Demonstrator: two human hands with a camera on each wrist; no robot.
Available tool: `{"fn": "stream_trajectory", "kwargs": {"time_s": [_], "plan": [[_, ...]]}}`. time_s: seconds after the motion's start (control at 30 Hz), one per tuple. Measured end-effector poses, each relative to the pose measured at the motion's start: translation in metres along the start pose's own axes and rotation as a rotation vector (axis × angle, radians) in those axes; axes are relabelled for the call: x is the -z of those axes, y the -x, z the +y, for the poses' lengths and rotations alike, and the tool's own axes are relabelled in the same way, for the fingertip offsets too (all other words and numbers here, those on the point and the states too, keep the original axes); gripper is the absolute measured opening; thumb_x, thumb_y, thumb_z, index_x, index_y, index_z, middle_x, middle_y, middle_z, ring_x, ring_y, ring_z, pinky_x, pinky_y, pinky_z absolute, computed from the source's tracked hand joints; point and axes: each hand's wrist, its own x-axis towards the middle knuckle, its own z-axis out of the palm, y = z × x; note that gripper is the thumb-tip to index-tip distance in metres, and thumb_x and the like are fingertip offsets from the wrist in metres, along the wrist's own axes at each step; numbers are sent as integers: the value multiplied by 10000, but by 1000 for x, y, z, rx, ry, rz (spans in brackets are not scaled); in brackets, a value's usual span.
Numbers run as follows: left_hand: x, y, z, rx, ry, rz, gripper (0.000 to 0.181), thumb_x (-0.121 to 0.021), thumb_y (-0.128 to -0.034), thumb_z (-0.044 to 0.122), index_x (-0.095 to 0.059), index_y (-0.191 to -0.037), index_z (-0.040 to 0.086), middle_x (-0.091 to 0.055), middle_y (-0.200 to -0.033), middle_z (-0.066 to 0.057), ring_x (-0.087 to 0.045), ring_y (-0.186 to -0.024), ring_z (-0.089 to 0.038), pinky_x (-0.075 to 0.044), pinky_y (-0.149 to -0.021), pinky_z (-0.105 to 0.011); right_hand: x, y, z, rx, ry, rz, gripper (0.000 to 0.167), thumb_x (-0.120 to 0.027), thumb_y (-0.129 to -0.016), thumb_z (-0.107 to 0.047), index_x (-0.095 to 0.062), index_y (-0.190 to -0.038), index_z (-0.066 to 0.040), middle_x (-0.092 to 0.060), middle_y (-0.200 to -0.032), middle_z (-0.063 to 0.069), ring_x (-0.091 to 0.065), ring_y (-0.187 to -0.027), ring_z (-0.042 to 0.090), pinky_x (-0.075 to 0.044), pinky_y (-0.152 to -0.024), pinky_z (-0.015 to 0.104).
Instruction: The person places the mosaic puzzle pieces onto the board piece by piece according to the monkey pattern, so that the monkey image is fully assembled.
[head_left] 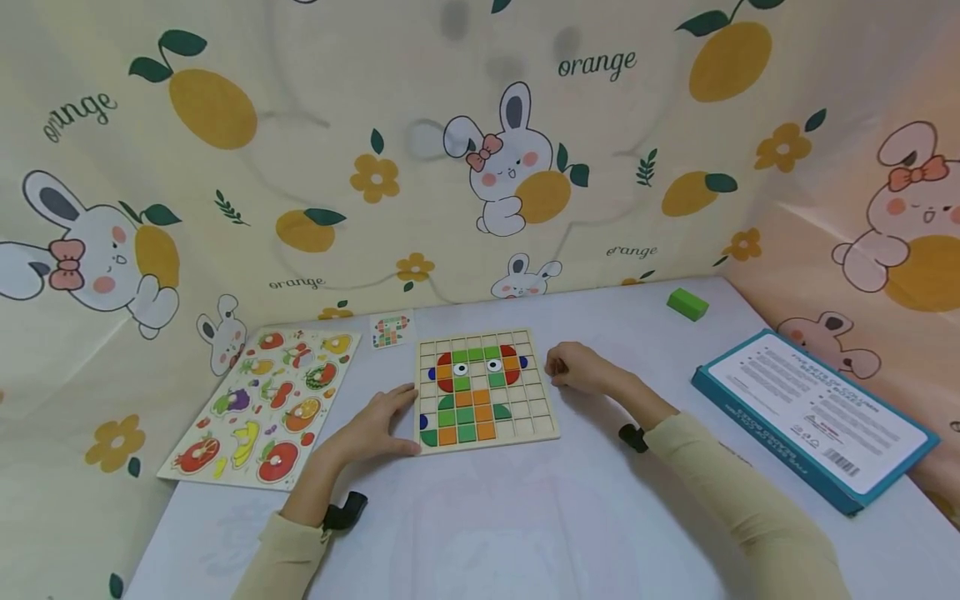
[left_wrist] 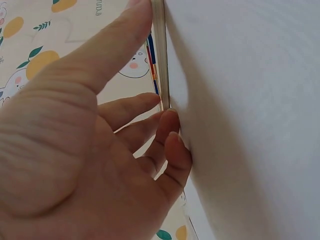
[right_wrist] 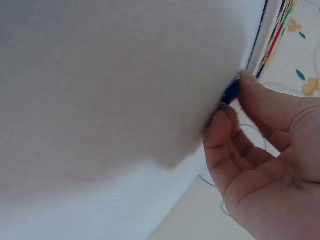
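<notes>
A square wooden grid board (head_left: 538, 408) lies on the table, partly covered with red, orange, green and blue pieces and two eye tiles in a figure. My left hand (head_left: 375, 429) rests at its left side, thumb by the lower corner and fingers against the edge. In the left wrist view the left hand (left_wrist: 115, 135) has its fingers spread and loosely bent along the board's edge. Just right of the board, my right hand (head_left: 585, 368) pinches a small blue piece (right_wrist: 231, 92) between thumb and fingers; its full shape is hidden.
A small pattern card (head_left: 392, 331) lies behind the board. On the left is a board of fruit pictures (head_left: 258, 408). A green block (head_left: 687, 304) sits at the back right, near a teal and white box (head_left: 817, 417). A printed cloth (head_left: 420, 100) hangs behind the table.
</notes>
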Motion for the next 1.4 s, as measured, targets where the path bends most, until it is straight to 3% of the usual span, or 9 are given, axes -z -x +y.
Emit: {"fn": "stream_trajectory", "kwargs": {"time_s": [0.27, 0.57, 0.73, 0.87, 1.0, 1.17, 1.4], "plan": [[0, 0, -2, 14, -26, 28, 904, -886, -736, 395, -474, -1470, 66, -354, -1576, -145, -345, -1408, -360, -334, -1132, -531, 5, 5, -8, -71, 29, -36, 162, -671, -818, 150, -680, -856, -7, -587, -766, 57, -520, -725, 189, -459, -658, 304], [-1, 0, -4, 26, -44, 43, 875, -898, -712, 412, -513, -1433, 99, -386, -1557, -123, -344, -1393, -341, -341, -1125, -541, 3, 10, -14, -149, 54, -15, 102, -733, -844, 39, -658, -882, -19, -611, -796, 55, -557, -732, 195, -485, -672, 325], [-1, -1, -4, 27, -44, 46, 872, -898, -713, 416, -513, -1433, 109, -389, -1551, -114, -334, -1385, -324, -341, -1126, -539, 2, 12, -12, -124, 22, -6, 105, -729, -850, 40, -644, -879, -14, -595, -789, 56, -538, -726, 189, -466, -661, 312], [-2, -1, -4, 19, -35, 49, 862, -892, -720, 419, -517, -1426, 100, -395, -1544, -124, -338, -1374, -329, -342, -1122, -550, 0, 9, -13, -79, -76, 67, 110, -688, -858, 77, -648, -946, 23, -584, -783, 83, -523, -679, 183, -454, -611, 289], [-3, -1, -4, 19, -49, 50, 864, -888, -721, 431, -514, -1427, 103, -394, -1544, -120, -344, -1366, -324, -346, -1120, -545, -7, -2, -25, -9, -248, 134, 120, -641, -880, 97, -647, -996, 69, -594, -816, 125, -562, -640, 195, -497, -564, 266], [-3, -1, -5, 12, -58, 54, 868, -885, -722, 437, -510, -1431, 107, -397, -1540, -118, -350, -1353, -321, -355, -1113, -549, -25, -23, -57, 34, -448, 84, 101, -643, -892, 98, -630, -992, 99, -613, -865, 136, -639, -703, 233, -584, -644, 300], [-2, -1, -6, -14, -33, 53, 864, -880, -732, 427, -508, -1433, 86, -402, -1525, -134, -330, -1372, -340, -333, -1122, -562, -55, -53, -101, 104, -453, 20, 126, -676, -884, 59, -694, -1007, 75, -648, -886, 99, -560, -805, 171, -504, -705, 243]]}}
